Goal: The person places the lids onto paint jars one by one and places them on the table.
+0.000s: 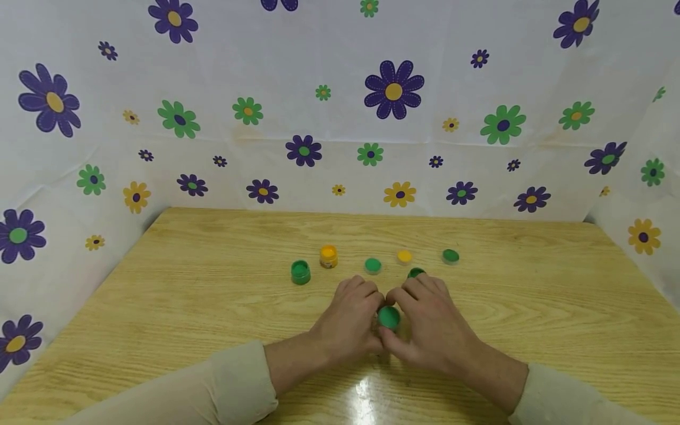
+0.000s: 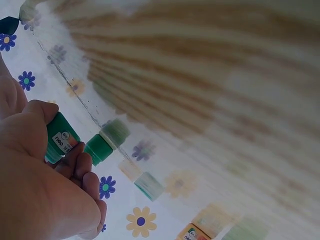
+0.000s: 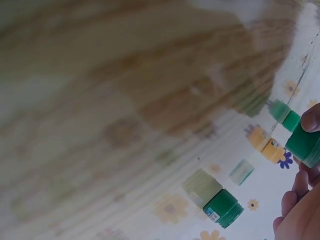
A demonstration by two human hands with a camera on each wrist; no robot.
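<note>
In the head view, my left hand [image 1: 353, 319] and my right hand [image 1: 432, 321] meet at a small green paint jar [image 1: 389, 317] above the table's near middle. The left wrist view shows my left hand [image 2: 45, 165] gripping this jar [image 2: 62, 136] between thumb and fingers, its white label partly covered. At the right edge of the right wrist view, my right hand [image 3: 305, 200] has its thumb against the jar [image 3: 302, 145]. The head view shows a round green top with a pale rim; whether a lid sits on it I cannot tell.
Beyond the hands stand an uncapped green jar [image 1: 300, 272], an uncapped yellow-orange jar [image 1: 329, 256] and a dark green jar [image 1: 417, 273], partly hidden by my right hand. Green [image 1: 373, 265], yellow [image 1: 405, 256] and dark green [image 1: 450, 255] lids lie nearby. A flowered cloth [image 1: 340, 118] surrounds the wooden table [image 1: 212, 265].
</note>
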